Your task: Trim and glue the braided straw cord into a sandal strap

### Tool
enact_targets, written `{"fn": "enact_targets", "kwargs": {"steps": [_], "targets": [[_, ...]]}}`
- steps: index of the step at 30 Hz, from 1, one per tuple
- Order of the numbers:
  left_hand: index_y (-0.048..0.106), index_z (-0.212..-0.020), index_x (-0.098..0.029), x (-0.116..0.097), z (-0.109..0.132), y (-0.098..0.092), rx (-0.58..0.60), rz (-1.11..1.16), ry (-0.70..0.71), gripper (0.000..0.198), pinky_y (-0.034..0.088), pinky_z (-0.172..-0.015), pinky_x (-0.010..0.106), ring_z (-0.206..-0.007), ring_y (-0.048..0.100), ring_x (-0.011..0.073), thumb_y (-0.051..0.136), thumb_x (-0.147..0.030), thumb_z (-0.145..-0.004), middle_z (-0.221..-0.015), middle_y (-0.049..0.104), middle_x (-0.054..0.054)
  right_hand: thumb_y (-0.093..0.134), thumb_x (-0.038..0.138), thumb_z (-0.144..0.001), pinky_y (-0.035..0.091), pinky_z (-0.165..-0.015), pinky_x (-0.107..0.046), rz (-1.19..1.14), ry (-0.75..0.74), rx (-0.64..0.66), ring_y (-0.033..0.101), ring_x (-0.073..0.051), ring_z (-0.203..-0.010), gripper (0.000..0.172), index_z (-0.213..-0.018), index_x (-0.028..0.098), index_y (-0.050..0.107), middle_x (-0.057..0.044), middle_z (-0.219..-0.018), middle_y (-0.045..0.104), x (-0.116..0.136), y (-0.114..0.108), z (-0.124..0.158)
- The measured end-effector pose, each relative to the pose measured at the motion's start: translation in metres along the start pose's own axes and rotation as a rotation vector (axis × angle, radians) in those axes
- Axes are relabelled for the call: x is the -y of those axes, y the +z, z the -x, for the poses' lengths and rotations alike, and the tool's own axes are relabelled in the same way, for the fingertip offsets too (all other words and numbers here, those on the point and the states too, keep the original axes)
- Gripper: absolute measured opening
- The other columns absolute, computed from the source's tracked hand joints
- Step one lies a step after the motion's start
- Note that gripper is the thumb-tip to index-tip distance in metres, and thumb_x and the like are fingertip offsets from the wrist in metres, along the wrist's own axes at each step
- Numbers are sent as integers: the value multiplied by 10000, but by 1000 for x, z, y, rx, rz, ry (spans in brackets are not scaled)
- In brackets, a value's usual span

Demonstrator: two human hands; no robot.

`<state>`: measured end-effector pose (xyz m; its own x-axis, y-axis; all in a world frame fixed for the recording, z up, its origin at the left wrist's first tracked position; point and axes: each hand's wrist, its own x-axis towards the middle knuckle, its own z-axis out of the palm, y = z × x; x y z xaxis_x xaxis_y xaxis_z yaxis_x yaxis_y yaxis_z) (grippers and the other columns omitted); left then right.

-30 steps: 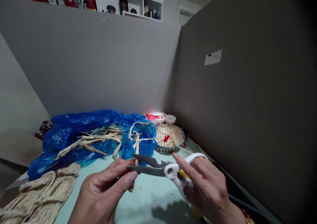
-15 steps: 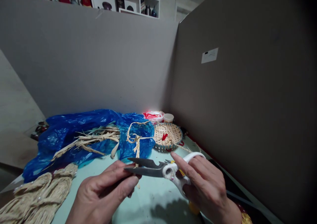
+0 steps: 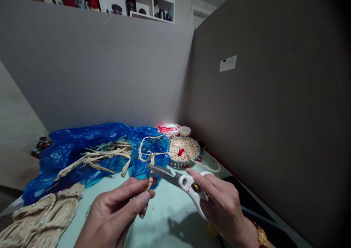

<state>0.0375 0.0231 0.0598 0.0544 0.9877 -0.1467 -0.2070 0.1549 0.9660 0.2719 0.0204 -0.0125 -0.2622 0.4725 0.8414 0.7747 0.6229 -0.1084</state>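
My left hand (image 3: 115, 209) pinches the lower end of a pale straw strand (image 3: 150, 156) between thumb and fingers, just above the light green table (image 3: 164, 218). The strand rises into a loop in front of the blue plastic bag (image 3: 82, 149). My right hand (image 3: 222, 204) grips white-handled scissors (image 3: 183, 182). Their blades are shut and point left, with the tip touching the strand just above my left fingers.
Loose straw lies on the blue bag. Woven straw pieces (image 3: 38, 218) sit at the near left. A small woven basket (image 3: 184, 152) holding something red, a paper cup (image 3: 185, 131) and a red-white packet (image 3: 168, 128) stand in the far corner. Grey partition walls enclose the back and right.
The scissor blades were open around the strand and have closed. My right hand has tilted the scissors so the tip points up-left. My left hand keeps its pinch on the strand.
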Motion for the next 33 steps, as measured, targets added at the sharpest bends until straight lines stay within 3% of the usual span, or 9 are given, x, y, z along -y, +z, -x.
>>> {"fn": "enact_targets", "kwargs": {"steps": [4,8,15,17,20,23,26,29,33], "targets": [[840,-770,-279,-1,2,2,-80,67,-83,340,499,-694,158,-768,647,154,942,-355,-455,-693,698,-17,485,0,-776,544,-564,-270,-16,59,-52,652,-173,-621,518,-1262,161,558,-68,-802,695,-3,2,0],[834,-787,-254,1,-4,-3,-43,151,-69,334,415,-531,154,-579,485,93,936,-369,-490,-647,689,-6,462,-1,-751,595,-607,-280,-5,66,-19,729,-212,-743,510,-1223,148,582,-118,-908,740,-3,2,-2],[811,-946,-181,5,-17,-18,-52,70,32,362,302,-468,155,-515,331,78,816,-439,-693,-481,456,-45,447,26,-764,603,-645,-241,-64,102,-4,754,-212,-812,445,-1162,140,611,-117,-934,760,2,3,-4],[818,-906,-193,4,-16,-18,-64,68,68,325,322,-471,159,-500,342,76,824,-426,-679,-467,473,-44,444,25,-758,590,-631,-229,-65,98,-12,748,-200,-794,462,-1176,146,600,-105,-917,755,2,3,-5],[827,-800,-201,3,-12,-15,-78,27,149,270,401,-514,181,-547,470,104,847,-413,-634,-541,616,6,450,22,-766,567,-590,-222,-62,86,1,720,-181,-724,471,-1198,154,584,-86,-856,729,3,4,-5],[830,-790,-233,4,-8,-10,-123,6,183,214,439,-554,204,-547,472,102,848,-359,-618,-621,674,7,455,9,-745,537,-548,-245,-52,73,18,655,-173,-650,530,-1241,160,562,-69,-804,676,2,7,-2],[828,-781,-257,6,-6,-8,-188,-32,195,193,446,-600,214,-552,461,101,828,-382,-634,-647,673,-4,452,-2,-711,500,-529,-264,-22,52,63,588,-177,-632,636,-1322,161,524,-57,-777,614,0,8,3],[767,-606,-217,6,-6,-8,-166,-126,210,264,412,-576,211,-607,486,127,784,-470,-677,-601,614,0,446,-3,-685,487,-533,-266,8,23,98,571,-186,-654,704,-1369,158,493,-57,-781,592,-2,8,6],[704,-505,-206,5,-8,-7,-147,-149,178,341,428,-610,214,-602,460,131,762,-479,-701,-524,546,-17,432,3,-680,488,-525,-262,9,20,51,568,-179,-626,663,-1321,149,521,-50,-752,596,-1,7,4]]}}
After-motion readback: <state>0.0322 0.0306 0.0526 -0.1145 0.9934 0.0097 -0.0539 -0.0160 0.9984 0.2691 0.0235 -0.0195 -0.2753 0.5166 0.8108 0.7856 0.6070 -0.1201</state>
